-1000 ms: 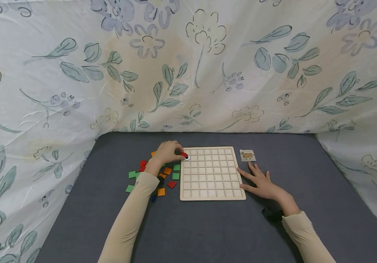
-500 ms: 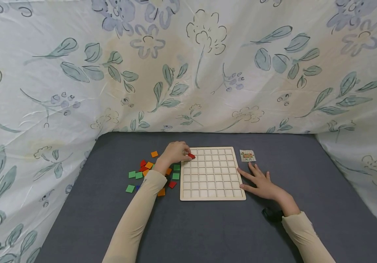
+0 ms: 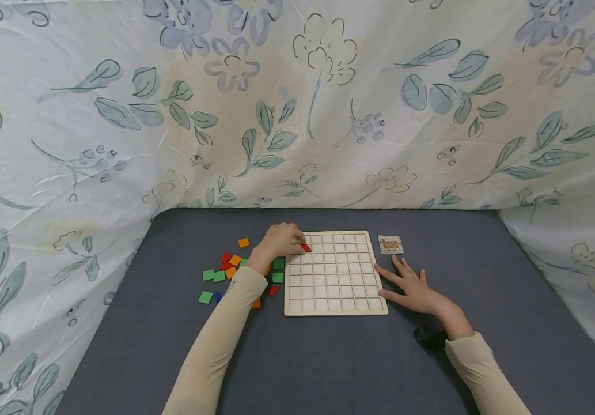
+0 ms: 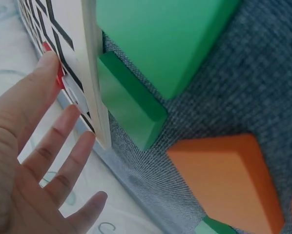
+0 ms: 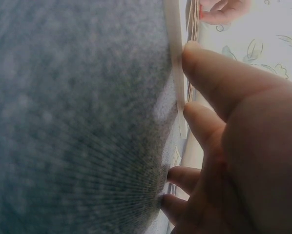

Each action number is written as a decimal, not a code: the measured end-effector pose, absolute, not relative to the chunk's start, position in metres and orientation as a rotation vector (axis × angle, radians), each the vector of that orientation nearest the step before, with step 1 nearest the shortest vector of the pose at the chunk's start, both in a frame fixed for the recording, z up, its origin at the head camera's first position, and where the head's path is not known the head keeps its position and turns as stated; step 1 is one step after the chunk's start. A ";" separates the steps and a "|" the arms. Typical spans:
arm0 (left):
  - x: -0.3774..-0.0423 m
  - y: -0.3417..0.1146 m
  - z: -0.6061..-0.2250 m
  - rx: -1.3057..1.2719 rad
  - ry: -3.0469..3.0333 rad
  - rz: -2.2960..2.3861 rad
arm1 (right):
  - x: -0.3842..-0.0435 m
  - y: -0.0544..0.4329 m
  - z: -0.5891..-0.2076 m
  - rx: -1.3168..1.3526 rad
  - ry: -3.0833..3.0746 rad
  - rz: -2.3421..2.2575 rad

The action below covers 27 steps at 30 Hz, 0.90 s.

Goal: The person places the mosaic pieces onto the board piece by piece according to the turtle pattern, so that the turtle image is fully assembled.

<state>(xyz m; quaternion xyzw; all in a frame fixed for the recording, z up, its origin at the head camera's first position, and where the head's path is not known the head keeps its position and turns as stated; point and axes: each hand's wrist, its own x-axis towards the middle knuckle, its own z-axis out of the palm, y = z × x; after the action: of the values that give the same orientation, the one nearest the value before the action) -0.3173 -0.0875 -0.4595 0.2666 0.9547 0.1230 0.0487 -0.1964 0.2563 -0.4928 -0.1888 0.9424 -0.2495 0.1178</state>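
A red tile (image 3: 306,248) is pinched by my left hand (image 3: 280,240) at the top left of the wooden grid board (image 3: 336,276), in the top row. In the left wrist view the thumb tip lies on this red tile, and the other visible fingers reach toward the board's edge. Beside the tile there, a white rounded piece (image 4: 74,92) shows on the board; in the head view the hand covers it. My right hand (image 3: 412,289) lies spread at the board's right side, its thumb and a finger touching the edge.
Left of the board lie several loose tiles, among them a green tile (image 3: 205,297), an orange tile (image 3: 243,242) and a red tile (image 3: 273,291). A small printed card (image 3: 391,245) lies at the board's upper right. A floral curtain (image 3: 297,115) stands behind the grey table (image 3: 328,363).
My left hand has moved right with the red tile, from the board's left edge past the white piece to the neighbouring squares. The right hand has stayed put.
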 end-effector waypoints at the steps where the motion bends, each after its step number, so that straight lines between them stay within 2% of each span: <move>1: -0.318 -0.087 -0.460 0.812 2.909 0.382 | -0.196 0.256 -0.492 -0.550 2.759 -0.728; 27: -0.312 -0.101 -0.458 0.793 2.877 0.484 | -0.195 0.256 -0.489 -0.557 2.765 -0.727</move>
<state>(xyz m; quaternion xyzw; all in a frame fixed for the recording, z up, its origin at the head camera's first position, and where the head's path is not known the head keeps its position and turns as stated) -0.3120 -0.1011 -0.4581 0.2619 0.9500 0.1597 0.0590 -0.1948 0.2562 -0.4891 -0.1899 0.9431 -0.2481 0.1140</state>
